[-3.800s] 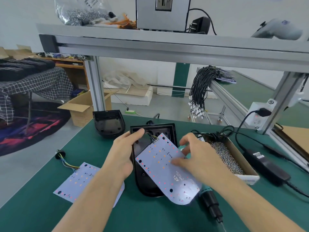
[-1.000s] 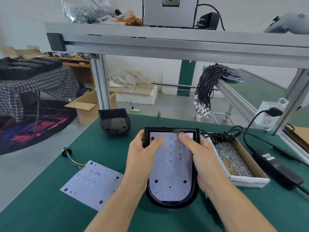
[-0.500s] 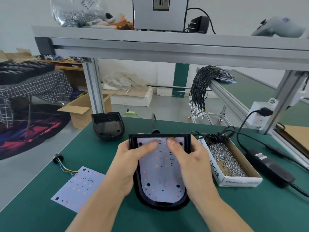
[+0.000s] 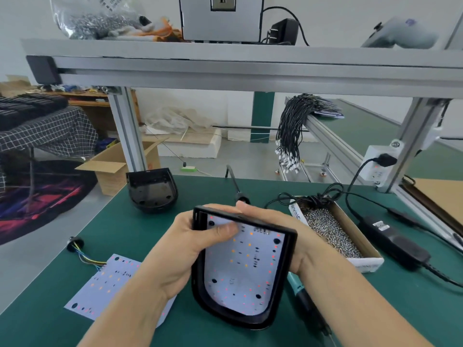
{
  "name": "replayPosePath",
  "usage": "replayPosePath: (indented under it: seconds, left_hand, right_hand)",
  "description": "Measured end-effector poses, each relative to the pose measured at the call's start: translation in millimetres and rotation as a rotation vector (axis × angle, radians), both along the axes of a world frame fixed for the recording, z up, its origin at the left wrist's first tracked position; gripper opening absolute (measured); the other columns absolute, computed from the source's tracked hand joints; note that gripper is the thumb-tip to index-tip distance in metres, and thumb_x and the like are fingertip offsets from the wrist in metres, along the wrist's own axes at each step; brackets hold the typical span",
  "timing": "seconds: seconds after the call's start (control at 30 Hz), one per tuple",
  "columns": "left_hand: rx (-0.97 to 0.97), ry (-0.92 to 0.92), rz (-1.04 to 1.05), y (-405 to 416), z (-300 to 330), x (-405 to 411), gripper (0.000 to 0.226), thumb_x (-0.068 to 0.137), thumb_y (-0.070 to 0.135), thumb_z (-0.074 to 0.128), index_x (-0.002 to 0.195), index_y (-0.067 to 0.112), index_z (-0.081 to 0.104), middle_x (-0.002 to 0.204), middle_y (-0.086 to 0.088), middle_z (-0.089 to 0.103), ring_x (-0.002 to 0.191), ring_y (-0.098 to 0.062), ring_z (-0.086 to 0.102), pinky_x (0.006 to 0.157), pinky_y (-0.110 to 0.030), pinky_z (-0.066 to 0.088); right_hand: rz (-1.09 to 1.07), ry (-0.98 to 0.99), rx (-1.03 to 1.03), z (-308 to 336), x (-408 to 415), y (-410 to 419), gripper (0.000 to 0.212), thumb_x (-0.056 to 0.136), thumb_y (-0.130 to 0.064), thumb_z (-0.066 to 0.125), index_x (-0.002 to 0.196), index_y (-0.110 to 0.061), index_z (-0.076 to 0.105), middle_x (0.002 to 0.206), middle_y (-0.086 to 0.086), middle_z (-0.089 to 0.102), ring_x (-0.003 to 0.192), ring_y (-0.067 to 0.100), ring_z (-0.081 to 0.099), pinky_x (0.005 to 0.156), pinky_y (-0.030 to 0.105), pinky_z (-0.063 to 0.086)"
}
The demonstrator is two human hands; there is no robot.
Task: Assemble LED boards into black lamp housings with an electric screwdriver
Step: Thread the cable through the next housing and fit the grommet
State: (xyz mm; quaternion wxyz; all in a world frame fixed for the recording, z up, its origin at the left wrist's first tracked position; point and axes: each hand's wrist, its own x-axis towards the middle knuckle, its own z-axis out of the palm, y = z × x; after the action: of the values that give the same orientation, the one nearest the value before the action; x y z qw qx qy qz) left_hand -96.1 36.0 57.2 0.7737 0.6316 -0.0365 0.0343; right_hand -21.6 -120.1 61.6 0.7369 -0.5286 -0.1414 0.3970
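Green bench (image 4: 325,321): black lamp housing (image 4: 280,291) held tilted above bench centre, LED board (image 4: 240,266) seated inside. Left hand (image 4: 185,249) grips housing's left wall, thumb pressing board. Right hand (image 4: 285,221) wraps behind housing's right side, fingers curled over top rim. Electric screwdriver (image 4: 300,294) lies on bench under right wrist.

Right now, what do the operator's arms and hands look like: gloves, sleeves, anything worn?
Both are bare. The left hand and right hand wear no gloves, and no rings, watch or wrist strap can be seen. Both forearms are uncovered down to the bottom edge of the frame, with no sleeve in view. No markings or cables on them.
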Motion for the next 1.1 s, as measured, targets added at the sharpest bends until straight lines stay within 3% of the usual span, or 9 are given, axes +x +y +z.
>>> replayPosePath:
  seconds: [0.07, 0.13, 0.27, 0.4, 0.53, 0.67, 0.77, 0.97, 1.1]
  left_hand:
    - [-0.039, 0.061, 0.012, -2, 0, 2, 0.029, 0.063, 0.019, 0.075, 0.090, 0.012, 0.078, 0.098, -0.010, 0.075, 0.091, -0.018, 0.072, 0.070, -0.020, 0.054]
    - [-0.075, 0.104, 0.026, -3, -2, 3, 0.027, 0.063, 0.018, 0.075, 0.089, 0.011, 0.078, 0.098, -0.011, 0.075, 0.088, -0.021, 0.073, 0.067, -0.023, 0.056]
    - [-0.120, 0.076, 0.088, -4, -9, 2, 0.028, 0.058, 0.019, 0.077, 0.085, 0.014, 0.079, 0.092, -0.010, 0.076, 0.083, -0.021, 0.073, 0.066, -0.024, 0.056]
    - [-0.170, 0.106, 0.132, -8, -10, 7, 0.030, 0.050, 0.023, 0.080, 0.080, 0.016, 0.080, 0.088, -0.009, 0.076, 0.078, -0.020, 0.073, 0.062, -0.025, 0.056]
    - [-0.113, 0.110, 0.089, -3, -6, 10, 0.037, 0.049, 0.023, 0.081, 0.085, 0.015, 0.080, 0.092, -0.010, 0.076, 0.083, -0.020, 0.073, 0.066, -0.024, 0.057]
    - [0.013, 0.001, 0.039, 5, -6, 5, 0.032, 0.048, 0.013, 0.088, 0.079, 0.015, 0.079, 0.083, -0.005, 0.075, 0.078, -0.013, 0.070, 0.068, -0.018, 0.053]
    - [0.015, -0.049, -0.012, 7, -6, 5, 0.026, 0.057, 0.021, 0.089, 0.080, 0.015, 0.078, 0.086, 0.000, 0.073, 0.085, -0.009, 0.068, 0.072, -0.014, 0.050]
    - [0.006, -0.027, -0.124, 7, -5, 4, 0.060, 0.041, 0.048, 0.093, 0.087, 0.012, 0.078, 0.123, 0.013, 0.065, 0.123, -0.007, 0.054, 0.094, -0.021, 0.044]
    - [-0.087, -0.005, -0.258, 7, -4, 4, 0.055, 0.048, 0.042, 0.092, 0.089, 0.011, 0.076, 0.135, 0.010, 0.059, 0.130, -0.010, 0.050, 0.094, -0.023, 0.047]
  right_hand:
    - [-0.173, 0.051, 0.045, -2, 3, 1, 0.015, 0.084, -0.025, 0.063, 0.085, -0.010, 0.062, 0.073, 0.007, 0.067, 0.062, 0.022, 0.066, 0.060, 0.026, 0.055]
    - [-0.282, 0.027, 0.006, -7, 4, 2, 0.019, 0.085, -0.021, 0.065, 0.071, -0.012, 0.055, 0.064, 0.009, 0.058, 0.052, 0.023, 0.057, 0.052, 0.024, 0.050]
    - [-0.402, -0.145, -0.115, -7, 2, 9, 0.032, 0.088, -0.015, 0.067, 0.059, -0.010, 0.053, 0.060, 0.011, 0.053, 0.052, 0.023, 0.048, 0.051, 0.022, 0.042]
    - [-0.428, -0.153, -0.059, -8, 2, 13, 0.019, 0.087, -0.014, 0.068, 0.082, -0.005, 0.053, 0.081, 0.018, 0.044, 0.073, 0.030, 0.041, 0.062, 0.031, 0.036]
    - [-0.409, -0.177, 0.036, -18, 5, 14, 0.026, 0.088, -0.019, 0.067, 0.070, -0.007, 0.052, 0.065, 0.012, 0.054, 0.054, 0.022, 0.049, 0.054, 0.027, 0.041]
    - [-0.257, -0.083, -0.063, -18, 18, 3, 0.049, 0.071, -0.058, 0.061, 0.077, -0.009, 0.067, 0.067, 0.008, 0.064, 0.060, 0.020, 0.060, 0.064, 0.029, 0.048]
    - [-0.152, -0.006, -0.205, -20, 35, 2, 0.077, 0.081, -0.076, 0.038, 0.080, -0.005, 0.067, 0.076, 0.012, 0.063, 0.069, 0.025, 0.056, 0.068, 0.032, 0.044]
    - [-0.234, 0.012, -0.064, -4, 48, 17, 0.007, 0.084, -0.017, 0.065, 0.086, -0.015, 0.071, 0.067, -0.002, 0.055, 0.058, 0.010, 0.051, 0.064, 0.025, 0.031]
    - [-0.240, -0.050, -0.038, -11, 47, 13, 0.024, 0.064, -0.018, 0.075, 0.086, -0.022, 0.064, 0.068, -0.008, 0.060, 0.063, 0.007, 0.045, 0.057, 0.018, 0.029]
